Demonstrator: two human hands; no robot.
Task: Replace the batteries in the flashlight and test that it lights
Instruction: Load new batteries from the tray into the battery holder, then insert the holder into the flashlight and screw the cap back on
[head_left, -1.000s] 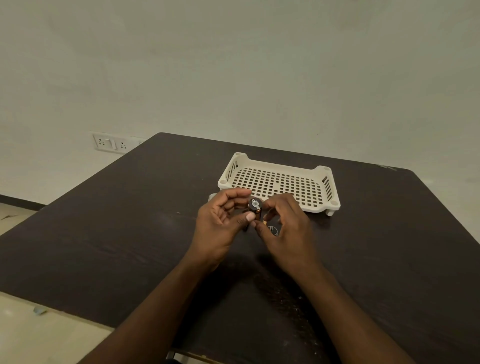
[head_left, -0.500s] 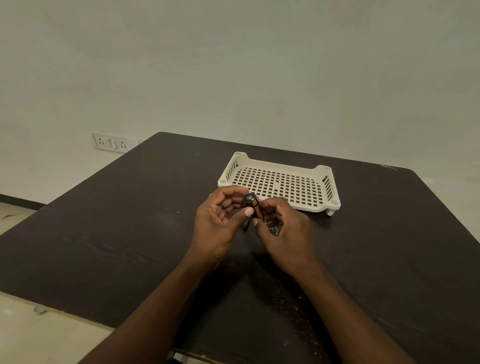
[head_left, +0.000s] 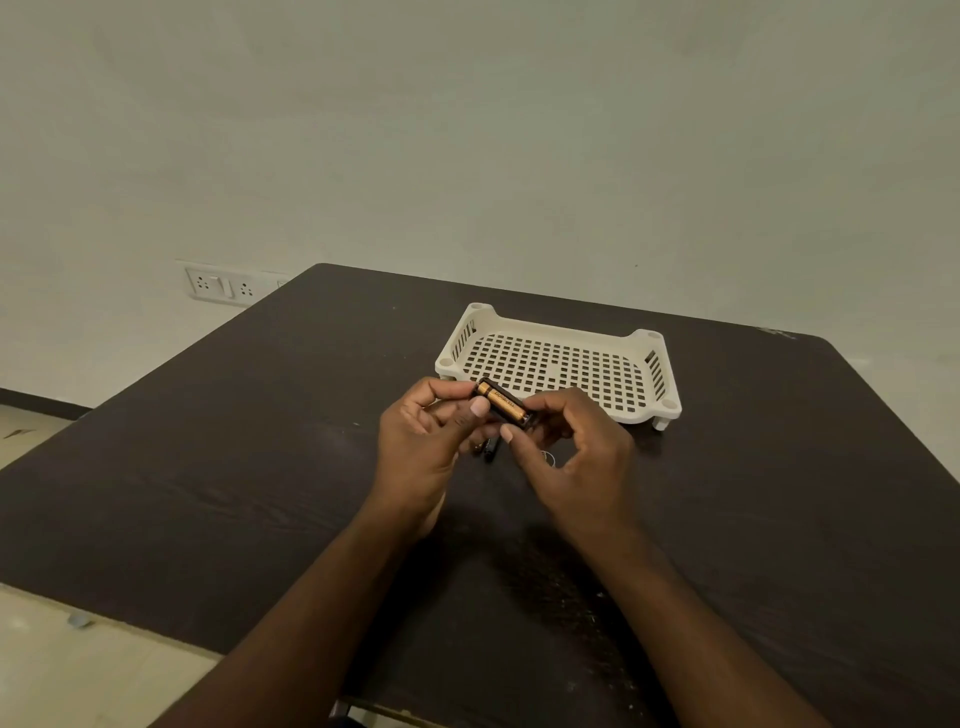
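The battery holder (head_left: 503, 408), end-on to the camera a second ago, now lies turned on its side between both hands, showing the copper side of a battery (head_left: 502, 407), its long axis running from 10 to 4 o'clock. The right hand (head_left: 576, 457) has opened its lower fingers slightly.

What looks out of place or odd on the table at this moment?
Little stands out. A small dark part lies loose on the table under the hands, outside the white tray. Pale specks dot the tabletop near the right forearm. Both hands, left hand and right hand, hold the battery holder.
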